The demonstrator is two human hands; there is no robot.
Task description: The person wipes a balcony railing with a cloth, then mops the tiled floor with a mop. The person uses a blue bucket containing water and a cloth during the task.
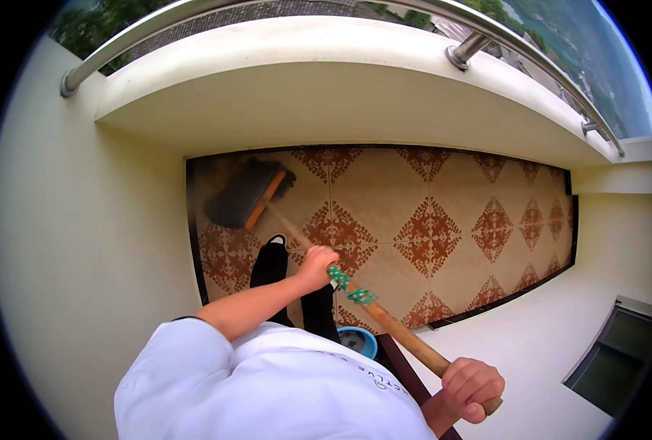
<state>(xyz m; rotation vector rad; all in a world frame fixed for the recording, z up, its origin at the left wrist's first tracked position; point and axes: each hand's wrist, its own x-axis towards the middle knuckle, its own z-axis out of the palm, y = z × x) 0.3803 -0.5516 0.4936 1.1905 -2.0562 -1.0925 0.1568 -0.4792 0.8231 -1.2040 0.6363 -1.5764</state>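
Both hands grip the wooden handle (pixel 403 333) of a broom, which slants across the balcony from lower right to upper left. My left hand (pixel 317 267) holds it low, just above my feet. My right hand (pixel 471 389) is closed around it near the top end. Between them, a green cloth strip (pixel 353 286) with white spots is wrapped on the handle. At the far end the broom head, with an orange block (pixel 265 199) and dark bristles (pixel 238 192), lies over the floor near the left corner, blurred by motion.
Beige floor tiles (pixel 378 192) bear brown ornamental diamonds. A white parapet (pixel 326 99) with a steel railing (pixel 524 41) runs along the front, a wall (pixel 84 220) stands left. Beside my legs is a light-blue basin (pixel 368 342), partly hidden. A window (pixel 614 352) is at right.
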